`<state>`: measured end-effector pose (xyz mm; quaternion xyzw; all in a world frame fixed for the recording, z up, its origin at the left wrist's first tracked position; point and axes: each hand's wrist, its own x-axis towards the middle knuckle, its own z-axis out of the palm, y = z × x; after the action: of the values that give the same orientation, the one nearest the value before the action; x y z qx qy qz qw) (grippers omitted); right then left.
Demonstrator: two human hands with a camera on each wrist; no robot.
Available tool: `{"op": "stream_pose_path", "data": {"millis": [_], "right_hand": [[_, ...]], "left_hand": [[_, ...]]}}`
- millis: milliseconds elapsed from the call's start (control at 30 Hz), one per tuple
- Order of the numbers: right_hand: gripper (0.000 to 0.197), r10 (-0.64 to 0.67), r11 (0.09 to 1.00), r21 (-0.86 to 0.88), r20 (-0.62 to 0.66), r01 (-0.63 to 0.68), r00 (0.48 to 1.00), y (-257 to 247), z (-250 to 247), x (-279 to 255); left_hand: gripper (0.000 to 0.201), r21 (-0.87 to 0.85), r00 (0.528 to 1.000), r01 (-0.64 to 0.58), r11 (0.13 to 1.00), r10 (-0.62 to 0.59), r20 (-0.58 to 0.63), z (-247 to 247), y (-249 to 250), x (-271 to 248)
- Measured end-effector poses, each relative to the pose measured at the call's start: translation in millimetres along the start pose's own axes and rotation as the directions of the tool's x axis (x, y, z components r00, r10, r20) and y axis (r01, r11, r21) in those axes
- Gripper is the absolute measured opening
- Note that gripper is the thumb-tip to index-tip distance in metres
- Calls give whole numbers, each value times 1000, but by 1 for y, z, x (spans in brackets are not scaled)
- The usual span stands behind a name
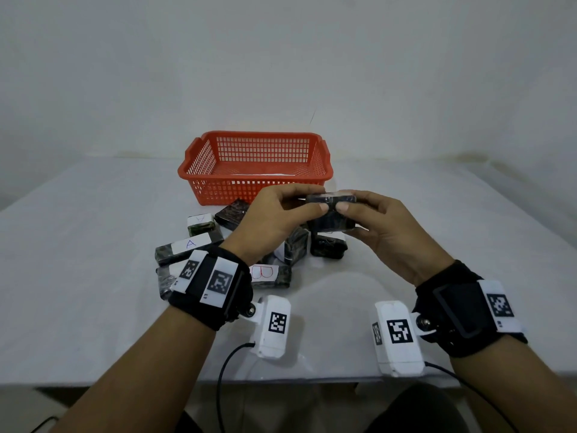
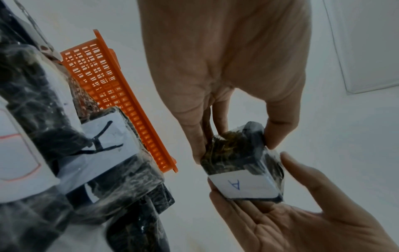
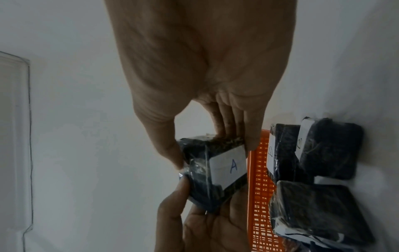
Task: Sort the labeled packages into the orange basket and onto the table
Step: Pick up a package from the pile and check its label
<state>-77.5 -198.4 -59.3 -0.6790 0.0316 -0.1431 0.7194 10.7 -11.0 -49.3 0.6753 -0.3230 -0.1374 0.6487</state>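
Observation:
A small dark wrapped package [image 1: 331,210] with a white label marked "A" [image 2: 236,185] is held in the air by both hands, just above the pile. My left hand [image 1: 307,200] pinches its left end between thumb and fingers. From the other side my right hand [image 1: 351,203] pinches it the same way. The label faces down toward the wrist cameras [image 3: 231,167]. The orange basket [image 1: 254,134] stands right behind the hands. A thin white strip shows on its floor; I cannot tell what it is.
Several more wrapped packages lie in a pile on the white table [image 1: 93,276] below the hands, among them one marked "A" [image 1: 187,246] and one marked "B" [image 1: 268,275]. The table's front edge [image 1: 281,381] is near my forearms. A wall rises behind the basket.

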Motion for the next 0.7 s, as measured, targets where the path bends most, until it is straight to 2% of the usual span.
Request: {"op": "stream_pose_path", "data": {"millis": [167,267,367,500,700], "right_hand": [[37,-14,999,-30,-19,13,1000,-2,-1,-1],[46,9,1000,-15,16,-9,1000,0,-1,-1],[55,-1,1000,-28,30,2,1000,3,-2,0],[53,-36,998,-42,2,36,999,7,-4,2],[55,-17,1000,14,38,16,999,2,-1,0]], "left_hand": [[39,-58,998,42,997,-39,57,-3,0,-1],[37,-3,1000,17,1000,-17,10,-4,0,1],[39,-20,1000,22,1000,-22,2,-4,-2,2],[43,-58,996,66,996,-63,57,-5,-2,1],[40,18,998,52,998,-53,30,-6,0,0]]}}
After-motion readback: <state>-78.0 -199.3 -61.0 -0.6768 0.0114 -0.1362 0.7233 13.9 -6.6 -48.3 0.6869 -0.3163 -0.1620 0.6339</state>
